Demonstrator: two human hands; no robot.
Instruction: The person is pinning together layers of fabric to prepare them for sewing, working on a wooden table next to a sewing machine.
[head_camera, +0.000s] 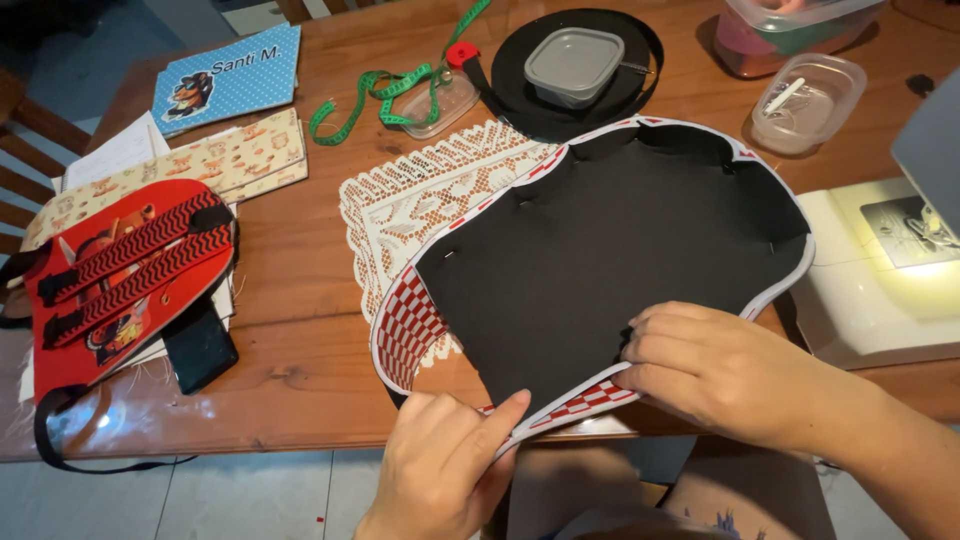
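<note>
While looking down over the wooden table (300, 260), found the black fabric piece (610, 250) spread flat across its near side, partly overlapping a white lace doily (420, 195) and reaching toward the sewing machine (880, 280) at the right. Judged it soft, light and limp, with nothing fragile about it; likely to sag and fold wherever left unsupported, though somewhat firmer along the red-and-white checked border (405, 330) with its white trim. Reckoned that border the best place to take hold, at two well-separated points, to keep the curve from buckling.

Saw the left hand (445, 460) closed on the near edge, thumb pressed on top and fingers curled beneath, just over the table's front. Saw the right hand (715, 370) further right on the same edge, fingers bent and bearing down on the cloth, apparently gripping the trim. Noted the bulk of the piece lying beyond both hands, away from the body.
</note>
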